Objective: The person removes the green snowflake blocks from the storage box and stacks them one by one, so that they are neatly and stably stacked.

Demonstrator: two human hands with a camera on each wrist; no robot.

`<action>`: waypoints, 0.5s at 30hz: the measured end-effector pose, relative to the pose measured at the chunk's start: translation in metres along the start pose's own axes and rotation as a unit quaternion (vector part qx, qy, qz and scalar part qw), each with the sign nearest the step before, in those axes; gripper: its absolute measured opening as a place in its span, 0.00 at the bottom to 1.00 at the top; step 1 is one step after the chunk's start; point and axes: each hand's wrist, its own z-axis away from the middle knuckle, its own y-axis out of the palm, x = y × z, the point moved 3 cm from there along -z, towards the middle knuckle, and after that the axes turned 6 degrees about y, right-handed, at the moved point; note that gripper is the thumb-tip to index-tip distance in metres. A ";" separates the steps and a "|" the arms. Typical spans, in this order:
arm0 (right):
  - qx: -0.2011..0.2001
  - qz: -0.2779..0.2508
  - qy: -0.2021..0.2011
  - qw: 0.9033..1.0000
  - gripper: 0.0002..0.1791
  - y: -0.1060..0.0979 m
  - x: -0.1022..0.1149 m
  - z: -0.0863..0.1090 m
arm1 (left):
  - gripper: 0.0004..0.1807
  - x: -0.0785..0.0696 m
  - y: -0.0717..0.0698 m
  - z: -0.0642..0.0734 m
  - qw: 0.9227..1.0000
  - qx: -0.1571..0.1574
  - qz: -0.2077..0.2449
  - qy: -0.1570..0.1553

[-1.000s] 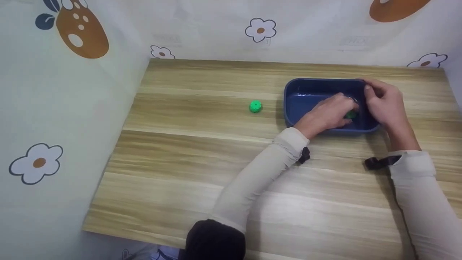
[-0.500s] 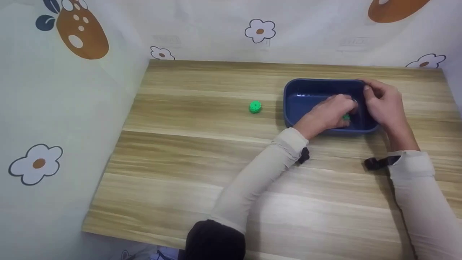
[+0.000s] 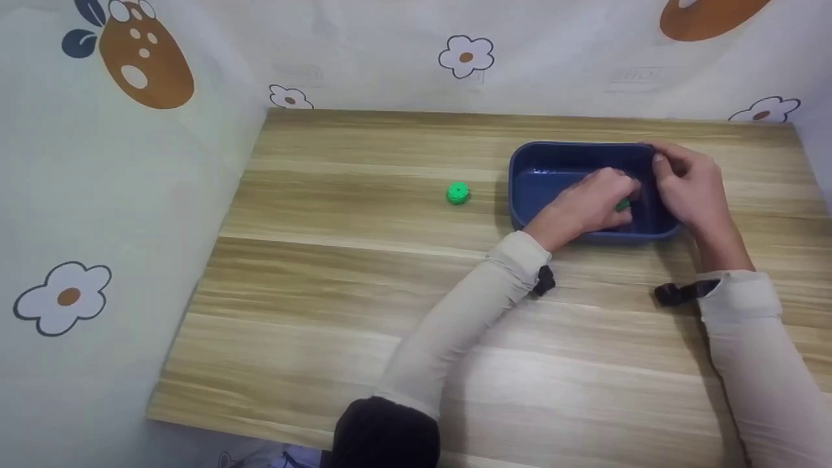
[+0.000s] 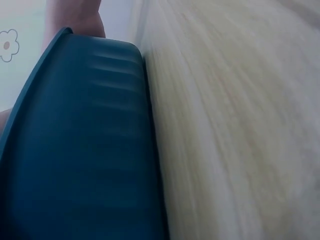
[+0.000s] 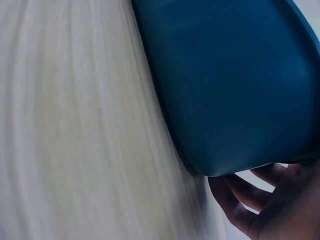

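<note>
A dark blue rectangular basin (image 3: 541, 192) stands at the table's back right. Reaching over its front wall, my left hand (image 3: 590, 200) has its fingers curled round a small green piece (image 3: 622, 205) inside; fingers hide most of that piece. My right hand (image 3: 695, 188) grips the basin's right end, thumb over the rim. In the right wrist view, the fingers (image 5: 245, 192) of that hand lie against the outer wall (image 5: 240, 85). Left of the basin sits a small green round piece (image 3: 457, 193) with dark dots on top. The left wrist view shows only the basin's outside (image 4: 80, 145).
The wood-grain table (image 3: 312, 273) ends in a front edge at lower left. A pale curtain (image 3: 377, 58) printed with flowers closes off the back and left side. Dark wrist cameras (image 3: 679, 294) hang under both sleeves.
My left hand shifts slightly inside the basin, and the green piece under its fingers changes position a little. The right hand keeps its hold on the rim.
</note>
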 end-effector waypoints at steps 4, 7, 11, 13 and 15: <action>0.004 0.008 0.004 1.000 0.21 0.000 0.001 0.001 | 0.14 -0.001 -0.003 0.003 1.000 -0.009 -0.009 -0.008; 0.004 0.010 0.004 1.000 0.21 -0.001 0.002 0.001 | 0.14 -0.001 -0.007 0.005 1.000 -0.021 0.003 -0.016; 0.000 0.011 -0.003 1.000 0.21 0.000 0.002 0.001 | 0.15 0.000 -0.014 0.010 0.998 -0.042 0.036 -0.017; 0.000 0.016 -0.003 1.000 0.22 0.000 0.002 0.001 | 0.15 0.001 -0.017 0.014 0.997 -0.053 0.047 -0.008; -0.001 0.019 -0.002 1.000 0.22 0.000 0.002 0.002 | 0.14 0.002 -0.020 0.019 0.996 -0.069 0.056 0.003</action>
